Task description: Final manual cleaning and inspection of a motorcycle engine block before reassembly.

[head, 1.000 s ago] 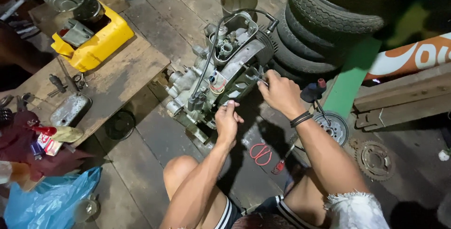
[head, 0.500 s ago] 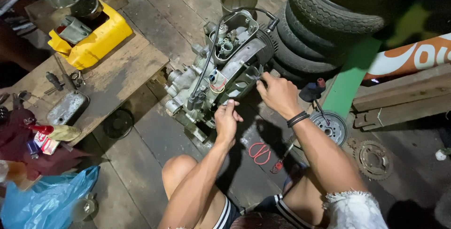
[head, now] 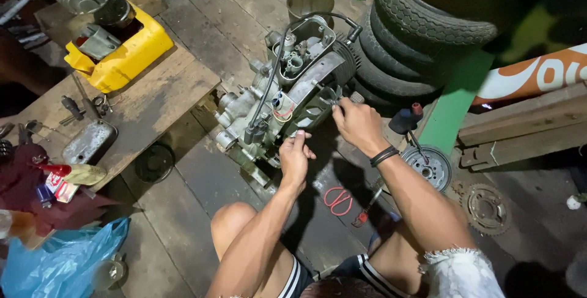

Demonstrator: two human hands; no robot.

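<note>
Two hands on grey cast-metal engine block point(head: 287, 99), which lies on plank floor at frame centre. Left hand point(head: 295, 158) pinches small part at block's 6 o'clock edge, likely steadying it. Right hand point(head: 358, 123) closed on fitting at 3 o'clock flank. Long axis runs 8 to 2 o'clock, finned cylinder end toward black stacked tyres point(head: 422, 35). Black cable point(head: 272, 78) loops over top. Red-handled scissors point(head: 338, 200) on floor at 5 o'clock.

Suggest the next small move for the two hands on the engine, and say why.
Probably keep the left hand bracing the engine block while the right hand works its fingertips at the part on the block's right side. Both hands already touch it, and the engine lies tilted on the plank floor.
</note>
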